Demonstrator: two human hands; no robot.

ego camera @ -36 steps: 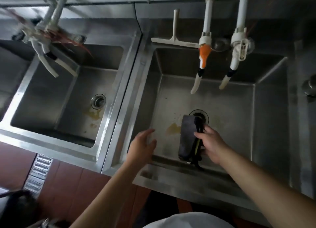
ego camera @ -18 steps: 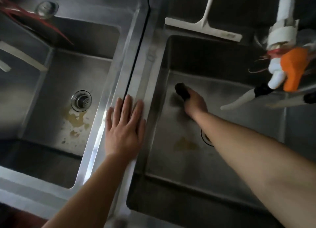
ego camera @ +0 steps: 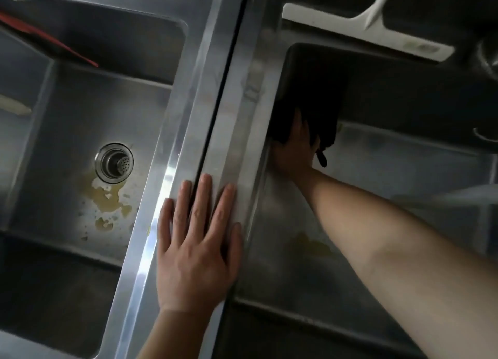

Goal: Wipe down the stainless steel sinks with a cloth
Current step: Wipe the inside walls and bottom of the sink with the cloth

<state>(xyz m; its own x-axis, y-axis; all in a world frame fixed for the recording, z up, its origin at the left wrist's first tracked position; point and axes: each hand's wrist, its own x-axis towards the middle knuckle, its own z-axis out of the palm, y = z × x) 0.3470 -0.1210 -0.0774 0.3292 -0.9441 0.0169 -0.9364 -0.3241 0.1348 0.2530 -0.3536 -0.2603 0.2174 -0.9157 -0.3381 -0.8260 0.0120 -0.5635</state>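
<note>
**Cloth pressed into the far left corner of the right sink**

We see the right hand (ego camera: 293,148) pressing a dark cloth (ego camera: 310,108) against the left wall of the right sink (ego camera: 390,170), near its far corner; how its fingers lie we cannot tell. The left hand (ego camera: 199,248) rests flat, fingers straight, on the rims between the two basins. The left sink (ego camera: 67,121) shows yellowish stains beside its drain strainer (ego camera: 114,162). A white squeegee (ego camera: 369,29) lies on the rear ledge.

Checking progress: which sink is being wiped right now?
The right sink: the right hand presses the dark cloth against its far-left corner. The left sink is untouched, yellowish stains by its drain.
</note>
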